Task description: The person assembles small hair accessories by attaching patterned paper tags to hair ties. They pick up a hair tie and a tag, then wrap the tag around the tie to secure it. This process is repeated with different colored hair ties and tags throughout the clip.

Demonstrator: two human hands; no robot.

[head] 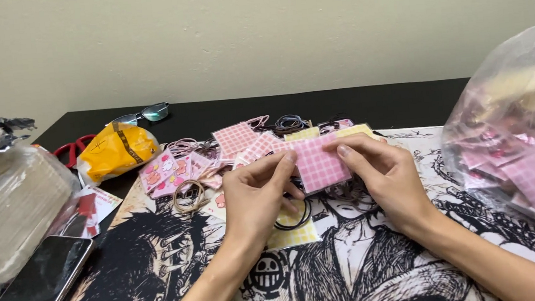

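We pinched the pink checked card (317,163) between left hand (255,197) and right hand (382,176), both equally near, its long axis level, above the desk mat's (161,256) far edge.

Two bare forearms come up from the lower edge of the view, each ending in a bare hand. The left hand (255,193) and right hand (386,175) wear no rings, watch, bracelets or gloves. No sleeves show; both arms are uncovered as far as can be seen. The fingers are slim, and the fingernails are short, plain and unpainted.
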